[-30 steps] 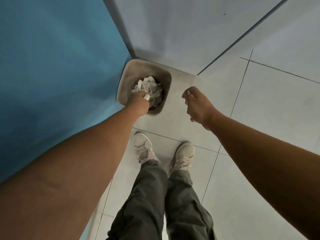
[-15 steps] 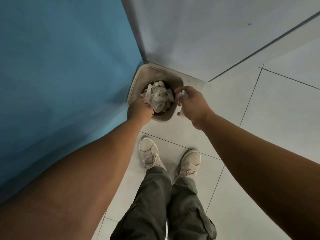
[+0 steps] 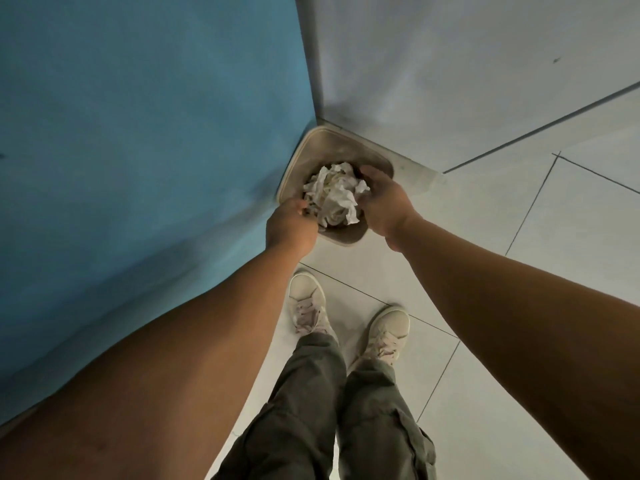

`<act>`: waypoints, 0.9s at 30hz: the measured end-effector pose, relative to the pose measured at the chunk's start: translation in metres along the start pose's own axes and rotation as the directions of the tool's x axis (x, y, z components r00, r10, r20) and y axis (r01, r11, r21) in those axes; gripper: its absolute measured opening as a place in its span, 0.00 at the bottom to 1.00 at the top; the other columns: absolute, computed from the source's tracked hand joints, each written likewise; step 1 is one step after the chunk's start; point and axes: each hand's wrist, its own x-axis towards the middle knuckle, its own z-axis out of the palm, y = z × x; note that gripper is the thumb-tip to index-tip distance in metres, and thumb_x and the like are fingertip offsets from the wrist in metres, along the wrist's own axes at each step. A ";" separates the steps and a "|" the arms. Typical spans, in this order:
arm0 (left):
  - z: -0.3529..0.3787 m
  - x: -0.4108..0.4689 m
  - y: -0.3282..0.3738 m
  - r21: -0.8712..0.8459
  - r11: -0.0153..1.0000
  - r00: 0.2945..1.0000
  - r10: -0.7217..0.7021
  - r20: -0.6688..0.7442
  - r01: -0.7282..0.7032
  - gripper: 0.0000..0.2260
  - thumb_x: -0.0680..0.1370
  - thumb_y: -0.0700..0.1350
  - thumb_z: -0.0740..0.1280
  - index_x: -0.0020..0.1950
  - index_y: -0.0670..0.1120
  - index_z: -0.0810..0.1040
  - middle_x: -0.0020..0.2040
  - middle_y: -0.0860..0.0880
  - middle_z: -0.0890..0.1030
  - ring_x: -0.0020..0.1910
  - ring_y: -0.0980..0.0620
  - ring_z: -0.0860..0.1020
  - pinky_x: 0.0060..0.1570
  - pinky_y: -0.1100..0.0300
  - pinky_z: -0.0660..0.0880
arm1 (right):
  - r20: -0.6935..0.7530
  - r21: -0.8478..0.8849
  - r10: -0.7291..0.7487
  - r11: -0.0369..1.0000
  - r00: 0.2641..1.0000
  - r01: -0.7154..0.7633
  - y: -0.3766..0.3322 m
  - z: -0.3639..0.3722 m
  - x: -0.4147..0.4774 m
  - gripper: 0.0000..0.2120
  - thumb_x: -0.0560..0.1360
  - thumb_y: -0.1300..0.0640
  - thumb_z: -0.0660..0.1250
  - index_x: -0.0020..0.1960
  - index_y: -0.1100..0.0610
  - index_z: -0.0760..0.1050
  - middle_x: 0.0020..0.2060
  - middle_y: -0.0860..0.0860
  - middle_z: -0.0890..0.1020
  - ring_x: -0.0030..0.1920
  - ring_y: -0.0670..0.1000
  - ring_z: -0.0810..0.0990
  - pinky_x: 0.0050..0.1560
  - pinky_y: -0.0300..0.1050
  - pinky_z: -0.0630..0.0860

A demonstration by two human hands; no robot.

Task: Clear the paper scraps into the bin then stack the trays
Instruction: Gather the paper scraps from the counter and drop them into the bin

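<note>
Loosely crumpled, perhaps stained paper scraps [image 3: 334, 197]

No legible text, label, brand, number or sign anywhere in view.
</note>
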 end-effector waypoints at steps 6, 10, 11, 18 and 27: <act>-0.020 -0.029 0.023 0.049 0.997 0.998 0.061 0.011 -0.061 0.17 0.79 0.43 0.62 0.68 0.49 0.76 0.66 0.48 0.78 0.63 0.45 0.76 0.60 0.57 0.74 | 0.004 -0.078 -0.031 0.996 1.000 0.031 -0.015 -0.027 -0.038 0.22 0.78 0.64 0.62 0.70 0.50 0.71 0.61 0.52 0.77 0.59 0.51 0.75 0.54 0.39 0.70; -0.047 -0.068 0.053 0.097 0.983 0.987 0.156 0.022 -0.158 0.17 0.79 0.45 0.63 0.69 0.50 0.75 0.66 0.47 0.78 0.64 0.45 0.76 0.54 0.60 0.69 | 0.039 -0.231 -0.111 0.966 0.993 0.117 -0.044 -0.046 -0.077 0.19 0.78 0.60 0.64 0.68 0.53 0.72 0.62 0.56 0.78 0.63 0.58 0.75 0.60 0.44 0.72; -0.055 -0.081 0.063 0.111 0.976 0.982 0.188 0.019 -0.188 0.17 0.79 0.45 0.64 0.68 0.50 0.75 0.66 0.47 0.78 0.64 0.44 0.76 0.56 0.59 0.71 | 0.048 -0.271 -0.140 0.951 0.989 0.148 -0.054 -0.051 -0.089 0.19 0.77 0.59 0.64 0.67 0.53 0.73 0.63 0.55 0.78 0.64 0.57 0.75 0.61 0.44 0.71; -0.119 -0.191 0.135 0.203 0.885 0.890 0.445 -0.101 -0.420 0.15 0.76 0.42 0.67 0.63 0.48 0.78 0.58 0.47 0.80 0.60 0.45 0.76 0.60 0.52 0.74 | 0.112 -0.418 -0.337 0.838 0.935 0.351 -0.136 -0.107 -0.193 0.26 0.71 0.54 0.74 0.68 0.49 0.72 0.65 0.52 0.75 0.64 0.54 0.74 0.60 0.40 0.67; -0.213 -0.328 0.191 0.203 0.792 0.754 0.610 -0.242 -0.575 0.18 0.79 0.45 0.66 0.68 0.47 0.74 0.66 0.47 0.77 0.68 0.48 0.71 0.66 0.57 0.66 | 0.143 -0.456 -0.609 0.659 0.780 0.598 -0.233 -0.154 -0.317 0.28 0.73 0.49 0.71 0.71 0.50 0.69 0.68 0.48 0.72 0.68 0.49 0.70 0.66 0.39 0.64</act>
